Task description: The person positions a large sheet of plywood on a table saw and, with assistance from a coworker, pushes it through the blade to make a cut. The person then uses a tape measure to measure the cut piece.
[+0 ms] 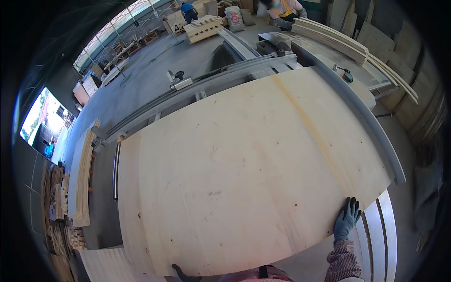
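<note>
A large pale plywood sheet (235, 174) with small knots and a yellowish stripe lies flat on a sliding table saw. Its right edge runs along a long grey metal fence (366, 113). My right hand (346, 220), in a grey-blue glove with dark fingertips, rests on the sheet's near right corner with its fingers stretched out. At the near edge, my left hand (187, 276) shows only a dark gloved thumb and part of the hand over the wood. Its other fingers are hidden below the sheet, and it appears to grip the edge.
Slotted metal table bars (387, 235) extend at the near right. A rail with a clamp stop (181, 82) crosses beyond the sheet. Past the fence lie a green-and-black tool (347, 76) and long boards (331, 40), near a person (284, 11). Stacked panels (81, 178) stand left.
</note>
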{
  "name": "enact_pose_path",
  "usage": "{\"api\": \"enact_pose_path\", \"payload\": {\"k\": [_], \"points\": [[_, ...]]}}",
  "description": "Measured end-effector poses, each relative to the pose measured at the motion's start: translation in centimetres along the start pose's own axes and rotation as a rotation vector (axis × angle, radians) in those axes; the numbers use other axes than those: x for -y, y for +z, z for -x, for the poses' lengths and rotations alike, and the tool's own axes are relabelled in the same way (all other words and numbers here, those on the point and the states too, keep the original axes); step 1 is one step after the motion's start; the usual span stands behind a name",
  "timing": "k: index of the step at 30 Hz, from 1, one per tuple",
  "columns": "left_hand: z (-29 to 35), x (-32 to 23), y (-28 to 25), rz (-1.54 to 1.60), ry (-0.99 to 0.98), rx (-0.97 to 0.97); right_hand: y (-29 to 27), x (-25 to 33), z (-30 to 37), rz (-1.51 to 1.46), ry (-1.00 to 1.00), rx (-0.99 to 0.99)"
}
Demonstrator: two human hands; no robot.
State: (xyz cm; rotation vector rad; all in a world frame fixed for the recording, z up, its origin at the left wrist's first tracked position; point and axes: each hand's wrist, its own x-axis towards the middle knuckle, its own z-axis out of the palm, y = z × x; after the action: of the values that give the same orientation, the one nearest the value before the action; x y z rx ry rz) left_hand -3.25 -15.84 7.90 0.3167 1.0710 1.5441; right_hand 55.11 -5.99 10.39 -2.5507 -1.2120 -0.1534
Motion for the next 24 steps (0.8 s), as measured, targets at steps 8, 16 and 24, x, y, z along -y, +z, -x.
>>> {"api": "enact_pose_path", "payload": {"k": [8,16,24], "points": [[-0.2,0.0,0.0,0.071,-0.028,-0.097,0.6,0.3,-0.5,-0.058,-0.006,-0.037],[-0.7,0.1,1.0,0.086,-0.095,-0.356,-0.7,0.1,-0.3,-0.095,-0.001,-0.012],[-1.8,0.8,1.1,0.046,0.07,-0.515,-0.8,0.7,-0.3,-0.082,0.004,-0.004]]}}
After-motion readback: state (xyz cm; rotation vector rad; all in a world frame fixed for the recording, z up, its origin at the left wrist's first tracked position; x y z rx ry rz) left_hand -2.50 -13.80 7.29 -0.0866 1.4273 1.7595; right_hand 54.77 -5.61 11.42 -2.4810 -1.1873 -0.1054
